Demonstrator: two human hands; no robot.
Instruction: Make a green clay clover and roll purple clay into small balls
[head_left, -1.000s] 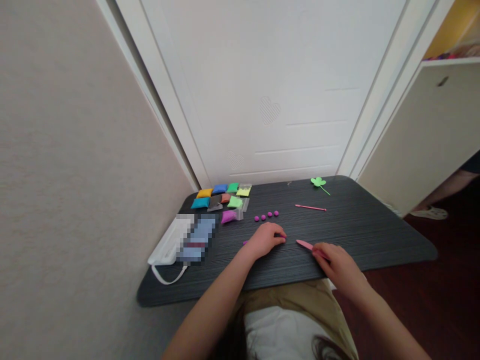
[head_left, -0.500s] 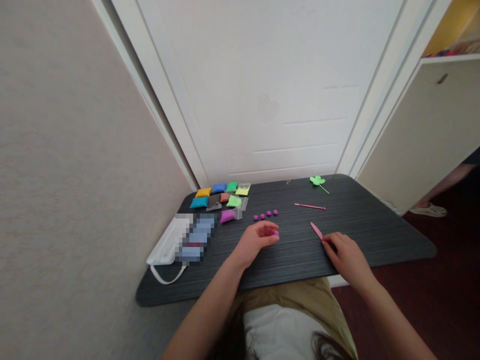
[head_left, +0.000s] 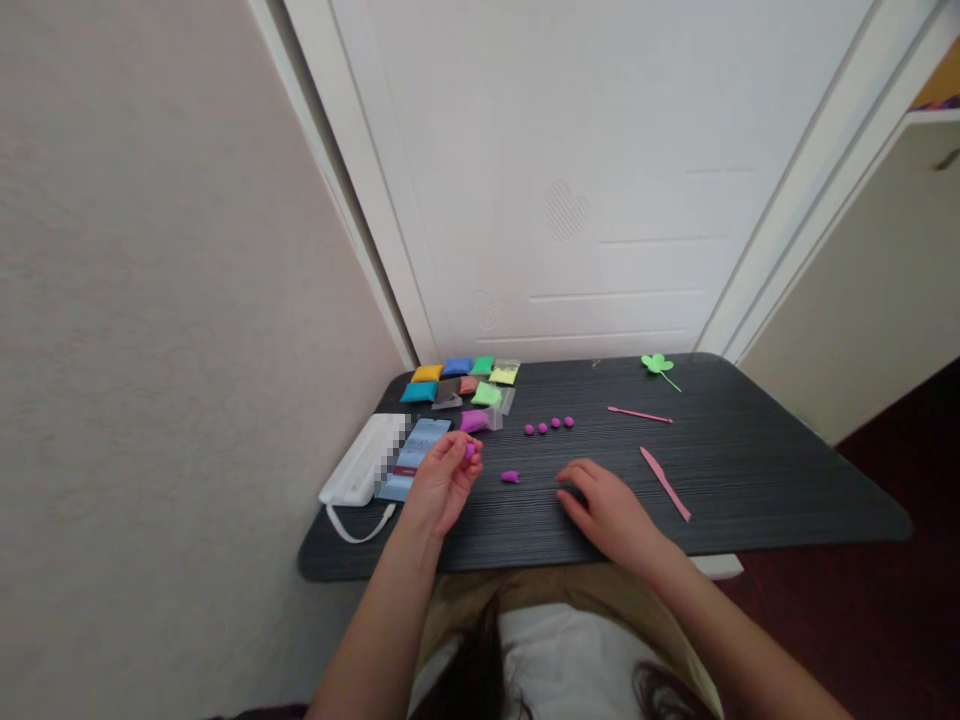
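My left hand (head_left: 442, 483) is raised a little over the dark table (head_left: 750, 470), its fingertips pinched on a small purple clay piece (head_left: 470, 451). My right hand (head_left: 607, 505) rests on the table with its fingers stretched out and nothing in them. A second purple clay lump (head_left: 510, 477) lies between the two hands. Several purple clay balls (head_left: 549, 425) sit in a row farther back. A pink flat tool (head_left: 664, 483) lies to the right of my right hand, apart from it.
Several coloured clay packets (head_left: 463, 385) lie at the back left. A white case (head_left: 358, 472) and a leaflet (head_left: 412, 460) sit at the left edge. A thin pink stick (head_left: 640, 414) and a green clay clover (head_left: 658, 366) lie at the back right. A white door stands behind the table.
My right hand let go of the pink flat tool, which now lies on the table, and moved left. My left hand lifted a purple piece and shifted left, uncovering another lump.
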